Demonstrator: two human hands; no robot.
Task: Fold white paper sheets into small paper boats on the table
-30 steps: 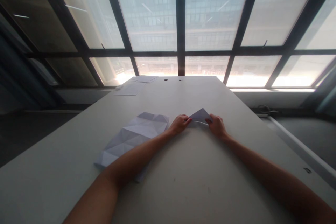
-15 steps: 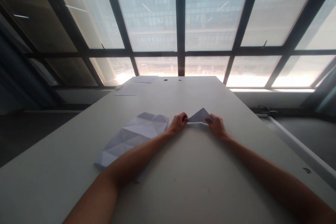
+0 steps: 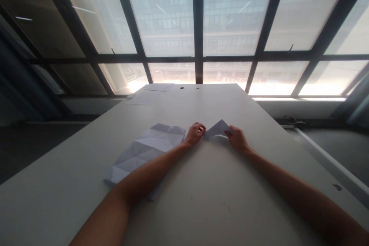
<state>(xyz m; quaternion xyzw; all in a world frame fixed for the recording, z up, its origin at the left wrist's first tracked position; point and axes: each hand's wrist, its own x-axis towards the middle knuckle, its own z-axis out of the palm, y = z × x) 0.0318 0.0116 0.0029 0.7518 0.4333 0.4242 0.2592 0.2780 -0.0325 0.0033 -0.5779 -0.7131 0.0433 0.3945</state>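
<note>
A small piece of folded white paper [image 3: 218, 127] with a peaked top stands out just above the table, between my two hands. My right hand [image 3: 238, 137] pinches its right end, thumb on the near face. At the paper's left corner is my left hand [image 3: 196, 133], its fingers curved and a gap showing between them and the thumb. Whether the thumb still touches that corner is hard to make out. A larger creased sheet of white paper [image 3: 147, 144] lies to the left, partly hidden beneath my left forearm.
The white table [image 3: 201, 177] stretches toward tall windows. Flat paper sheets [image 3: 141, 99] lie at its far left corner. Two small round holes sit near the far edge. A small dark mark [image 3: 336, 187] shows at the right edge. Curtains hang at both sides.
My left hand's fingers have loosened from a closed pinch and shifted slightly left. The folded paper's left end has dipped a little; my right hand still grips its right end.
</note>
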